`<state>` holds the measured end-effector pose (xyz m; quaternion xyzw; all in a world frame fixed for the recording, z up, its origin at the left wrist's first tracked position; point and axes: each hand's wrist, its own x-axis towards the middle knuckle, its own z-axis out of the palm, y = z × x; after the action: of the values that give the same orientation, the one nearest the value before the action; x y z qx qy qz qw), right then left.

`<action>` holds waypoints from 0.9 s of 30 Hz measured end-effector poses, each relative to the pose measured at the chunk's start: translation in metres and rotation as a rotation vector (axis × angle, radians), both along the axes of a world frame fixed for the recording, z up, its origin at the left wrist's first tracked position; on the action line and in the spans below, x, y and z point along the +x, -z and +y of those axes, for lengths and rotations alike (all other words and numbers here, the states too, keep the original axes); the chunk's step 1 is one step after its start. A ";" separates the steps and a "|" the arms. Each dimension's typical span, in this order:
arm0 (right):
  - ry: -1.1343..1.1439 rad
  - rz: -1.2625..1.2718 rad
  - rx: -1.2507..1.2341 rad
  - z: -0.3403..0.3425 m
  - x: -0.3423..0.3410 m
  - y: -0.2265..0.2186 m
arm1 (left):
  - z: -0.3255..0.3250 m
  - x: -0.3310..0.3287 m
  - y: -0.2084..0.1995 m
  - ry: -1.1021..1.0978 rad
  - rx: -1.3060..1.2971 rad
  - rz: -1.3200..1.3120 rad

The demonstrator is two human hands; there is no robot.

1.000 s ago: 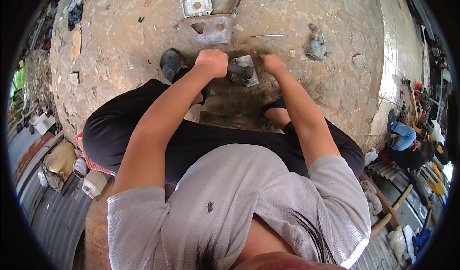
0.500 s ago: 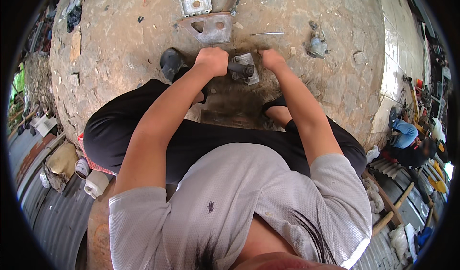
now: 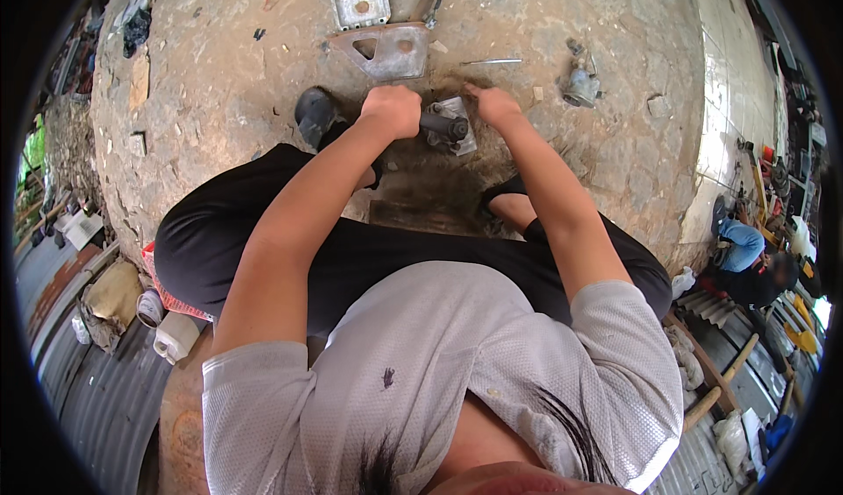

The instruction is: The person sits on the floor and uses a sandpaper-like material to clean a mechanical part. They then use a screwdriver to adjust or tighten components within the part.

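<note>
The left hand (image 3: 392,111) grips a dark cylindrical tool (image 3: 439,125) that reaches between the hands, over a pale metal part (image 3: 464,141); the right hand (image 3: 497,108) is curled, its hold impossible to tell. The tool looks stiff and heavy, best grasped at its left-hand end.

The tool (image 3: 443,126) is black; the workpiece (image 3: 464,147) silver-grey.

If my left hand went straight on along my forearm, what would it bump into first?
Most likely the rusty metal plate lying just ahead of your left hand, near its lower edge. The hand's height is unclear, so it might pass over instead.
</note>
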<state>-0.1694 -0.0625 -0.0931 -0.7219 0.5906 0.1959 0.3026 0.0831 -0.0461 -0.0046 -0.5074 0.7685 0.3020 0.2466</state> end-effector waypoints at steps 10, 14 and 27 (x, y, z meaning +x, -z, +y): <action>0.048 -0.217 -0.091 0.010 -0.010 0.007 | 0.002 0.003 0.003 -0.007 -0.015 0.002; -0.107 0.050 0.063 0.004 -0.009 0.021 | 0.001 -0.001 0.001 0.004 -0.018 0.022; 0.176 -0.299 -0.136 0.007 -0.004 0.018 | -0.001 0.000 0.001 0.011 -0.002 0.003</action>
<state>-0.1732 -0.0553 -0.1112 -0.7074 0.6118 0.0189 0.3533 0.0831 -0.0470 -0.0051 -0.5029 0.7719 0.3005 0.2468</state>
